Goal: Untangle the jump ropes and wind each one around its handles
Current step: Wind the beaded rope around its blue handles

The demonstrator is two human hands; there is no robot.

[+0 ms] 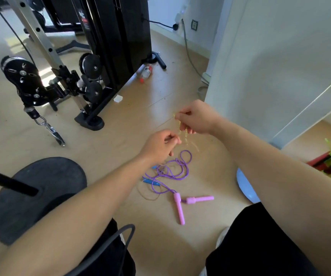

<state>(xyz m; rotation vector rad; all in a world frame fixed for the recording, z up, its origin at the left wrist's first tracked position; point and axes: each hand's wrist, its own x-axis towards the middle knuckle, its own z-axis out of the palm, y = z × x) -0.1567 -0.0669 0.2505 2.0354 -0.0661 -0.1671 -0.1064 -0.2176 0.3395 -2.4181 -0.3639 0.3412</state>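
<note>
My right hand (195, 118) is raised above the wooden floor and pinches a thin, pale yellow jump rope (182, 134) that hangs down from its fingers. Just below and to the left, my left hand (161, 143) pinches the same yellow rope with curled fingers. On the floor beneath lies a purple rope (177, 168) in loose loops, running to two pink handles (179, 210) that lie side by side at an angle. A blue handle (151, 182) lies among the purple loops, with a thin clear rope (146, 194) curling by it.
A black cable machine (105, 46) with pulleys stands at the back left. A round black stand base (41, 194) sits near my left arm. A white wall corner (260, 76) rises on the right, a bottle (145, 73) lies by the machine, and a pale blue object (246, 188) lies by my right knee.
</note>
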